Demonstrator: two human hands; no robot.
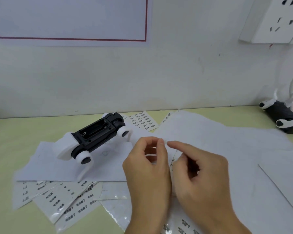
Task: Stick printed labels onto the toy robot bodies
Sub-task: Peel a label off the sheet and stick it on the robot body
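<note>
Hands meet above the tabletop (pixel 5 132): the left hand (pixel 147 168) and the right hand (pixel 200 171) each hold a narrow grip, together pinching a small white label (pixel 166 142). The toy robot body (pixel 93 137) lies on paper to their left, battery bay up. Label sheets (pixel 63 200) lie nearby.

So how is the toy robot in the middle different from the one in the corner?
The middle toy robot body lies whole on white paper with its empty battery compartment facing up. The corner toy robot sits at the table's right edge, cut off by the picture, with its dark body showing no open compartment. Both are black and white with round white joints.
</note>
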